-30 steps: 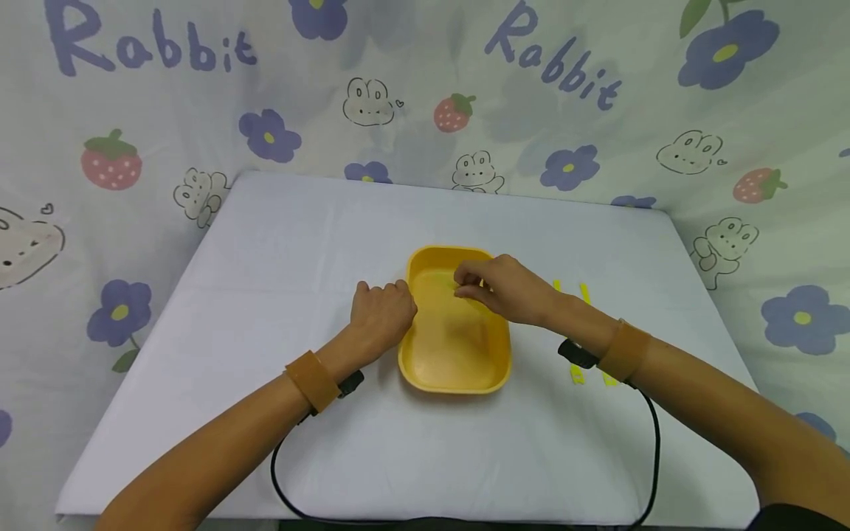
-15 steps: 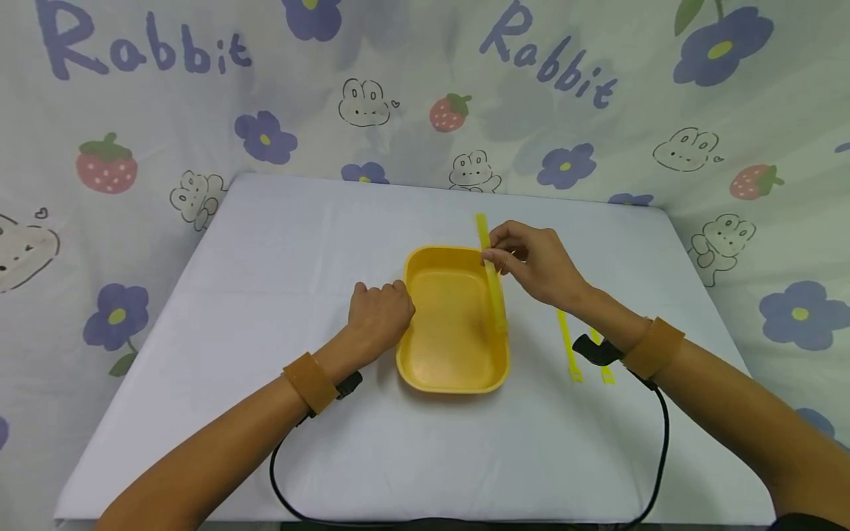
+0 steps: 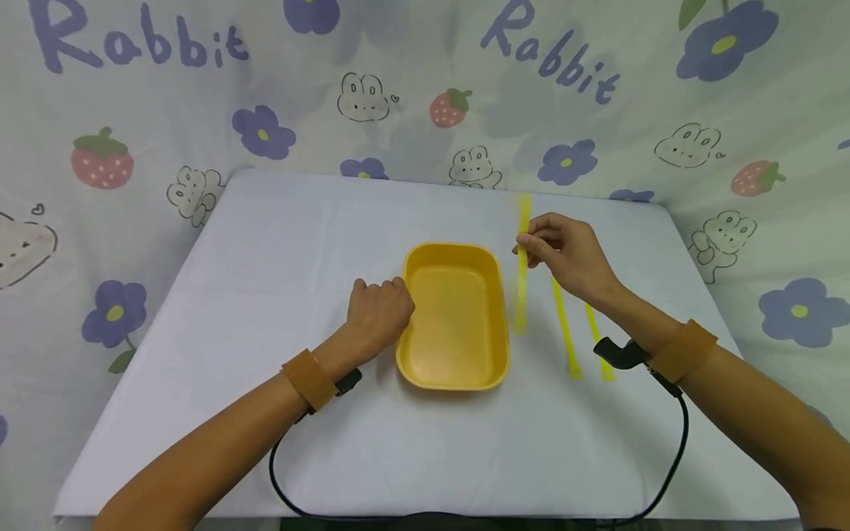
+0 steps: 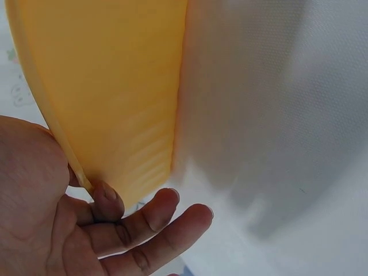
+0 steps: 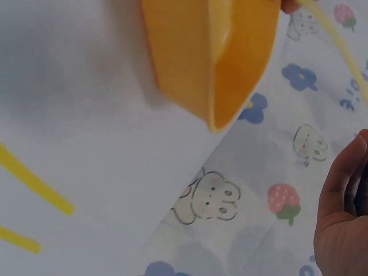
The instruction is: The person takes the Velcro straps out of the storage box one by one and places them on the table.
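Note:
My left hand (image 3: pixel 381 313) grips the left rim of a yellow plastic tray (image 3: pixel 454 386). In the left wrist view, a finger curls around the rim of the tray (image 4: pixel 103 86) while other fingers extend loosely below it. To the right of the tray, my right hand (image 3: pixel 566 251) pinches a flat yellow strap (image 3: pixel 522 284) between thumb and fingers near its upper part. That strap hangs lengthwise above the table, slightly blurred. Seen from the right wrist, the strap (image 5: pixel 339 43) runs past the tray's corner, and part of my right hand (image 5: pixel 342 218) is cut off.
Two more yellow straps, a nearer one (image 3: pixel 566 332) and one partly behind the right wrist camera (image 3: pixel 591 321), lie on the white table (image 3: pixel 299 457) at right. A black cable (image 3: pixel 684 435) loops from the wrists along the front edge. A patterned curtain (image 3: pixel 412 44) stands behind.
My right hand has moved from inside the tray out to its right, bringing the strap up and clear of the rim. The left hand stays on the tray's rim.

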`<state>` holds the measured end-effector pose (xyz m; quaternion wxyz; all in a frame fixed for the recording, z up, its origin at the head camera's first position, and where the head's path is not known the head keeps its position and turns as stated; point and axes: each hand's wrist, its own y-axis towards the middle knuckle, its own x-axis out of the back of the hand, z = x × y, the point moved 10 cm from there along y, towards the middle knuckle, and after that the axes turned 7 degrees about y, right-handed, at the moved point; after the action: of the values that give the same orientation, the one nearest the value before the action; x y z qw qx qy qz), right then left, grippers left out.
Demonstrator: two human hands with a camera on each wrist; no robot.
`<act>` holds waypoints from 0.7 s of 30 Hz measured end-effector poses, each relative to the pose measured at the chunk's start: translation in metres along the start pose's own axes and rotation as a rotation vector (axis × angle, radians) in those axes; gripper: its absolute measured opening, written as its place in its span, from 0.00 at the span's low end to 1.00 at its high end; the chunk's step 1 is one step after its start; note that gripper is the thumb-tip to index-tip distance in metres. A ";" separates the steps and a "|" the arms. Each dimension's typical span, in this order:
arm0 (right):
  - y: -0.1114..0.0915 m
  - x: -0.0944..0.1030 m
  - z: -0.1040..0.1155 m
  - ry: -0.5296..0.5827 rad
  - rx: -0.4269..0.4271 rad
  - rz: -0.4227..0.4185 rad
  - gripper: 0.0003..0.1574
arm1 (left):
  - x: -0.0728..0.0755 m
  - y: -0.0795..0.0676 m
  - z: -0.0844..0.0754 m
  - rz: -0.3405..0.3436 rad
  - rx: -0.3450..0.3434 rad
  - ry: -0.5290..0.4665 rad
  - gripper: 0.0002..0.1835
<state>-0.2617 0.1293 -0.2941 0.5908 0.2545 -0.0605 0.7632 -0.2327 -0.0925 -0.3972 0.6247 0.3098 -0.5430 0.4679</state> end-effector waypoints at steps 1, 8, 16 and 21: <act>-0.002 0.003 -0.004 0.003 -0.015 -0.006 0.12 | 0.000 0.000 0.000 -0.002 -0.002 0.003 0.14; -0.016 0.017 -0.035 -0.005 -0.126 -0.016 0.14 | -0.002 0.002 0.000 0.010 -0.006 0.000 0.15; -0.026 0.020 -0.064 -0.011 -0.189 -0.014 0.15 | 0.000 0.003 -0.003 -0.008 -0.030 0.042 0.13; -0.032 0.013 -0.081 0.009 -0.213 0.038 0.17 | -0.001 0.002 -0.004 0.000 -0.027 0.039 0.13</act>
<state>-0.2594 0.1817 -0.3645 0.6002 0.1856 -0.1434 0.7647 -0.2335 -0.0885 -0.3991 0.6391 0.2924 -0.5370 0.4665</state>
